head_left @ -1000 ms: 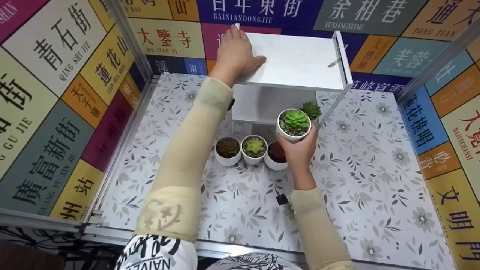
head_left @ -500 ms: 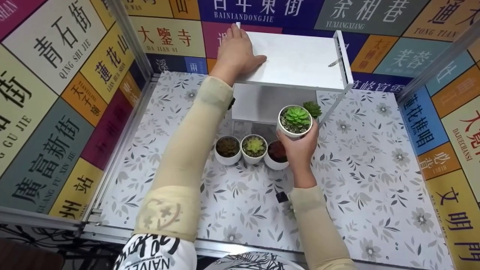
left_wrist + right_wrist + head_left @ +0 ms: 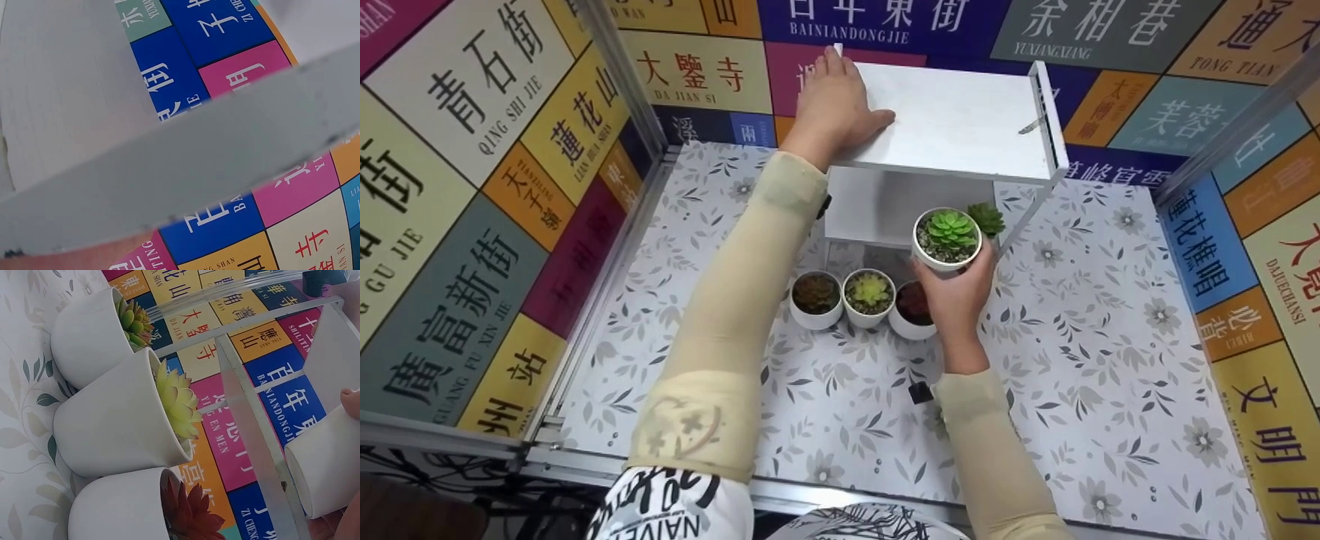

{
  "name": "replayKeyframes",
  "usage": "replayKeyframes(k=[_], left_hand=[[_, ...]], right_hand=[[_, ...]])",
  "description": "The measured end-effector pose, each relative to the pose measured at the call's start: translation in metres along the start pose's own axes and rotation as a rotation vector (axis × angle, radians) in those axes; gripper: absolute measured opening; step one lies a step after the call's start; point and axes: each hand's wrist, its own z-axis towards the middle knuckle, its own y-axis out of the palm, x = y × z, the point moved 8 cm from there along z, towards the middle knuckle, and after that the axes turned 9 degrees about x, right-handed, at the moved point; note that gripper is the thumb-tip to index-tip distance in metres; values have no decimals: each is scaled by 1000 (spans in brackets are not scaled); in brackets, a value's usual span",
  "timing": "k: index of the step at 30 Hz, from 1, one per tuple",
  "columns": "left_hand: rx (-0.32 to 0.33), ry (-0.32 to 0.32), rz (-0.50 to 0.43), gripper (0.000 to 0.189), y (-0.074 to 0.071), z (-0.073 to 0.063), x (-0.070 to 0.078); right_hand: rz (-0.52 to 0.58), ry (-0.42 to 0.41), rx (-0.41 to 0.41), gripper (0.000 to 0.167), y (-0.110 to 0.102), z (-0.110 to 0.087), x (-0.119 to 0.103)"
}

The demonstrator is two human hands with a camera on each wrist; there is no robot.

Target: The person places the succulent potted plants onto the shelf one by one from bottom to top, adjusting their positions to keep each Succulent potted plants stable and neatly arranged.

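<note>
My left hand (image 3: 836, 105) rests over the left end of the white shelf unit (image 3: 952, 124), its fingers straight and thumb spread on the top board. In the left wrist view the unit's pale edge (image 3: 185, 163) crosses close to the camera. My right hand (image 3: 960, 296) grips a white pot (image 3: 947, 262) with a bright green succulent (image 3: 950, 229), in front of the shelf's right part. The right wrist view shows that held pot's side (image 3: 329, 461). Just behind it, a darker green succulent (image 3: 986, 218) shows; its pot is hidden.
Three white pots stand in a row before the shelf: a brownish succulent (image 3: 816, 294), a yellow-green succulent (image 3: 869, 291) and a dark red succulent (image 3: 194, 512). The lower board (image 3: 870, 214) lies under the top board. Sign-covered walls (image 3: 697, 75) enclose the leaf-patterned tabletop (image 3: 1102, 360).
The held pot has shifted slightly, up and then a little left, and now sits a touch higher than a second ago. My left hand stays on the shelf.
</note>
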Motion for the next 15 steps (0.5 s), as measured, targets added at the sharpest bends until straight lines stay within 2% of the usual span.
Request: replayKeyframes(k=[9, 15], left_hand=[[6, -5, -4, 113, 0, -1, 2], [-17, -7, -2, 114, 1, -2, 1]], right_hand=[[-27, 23, 26, 108, -3, 1, 3], [-50, 16, 40, 109, -4, 1, 2]])
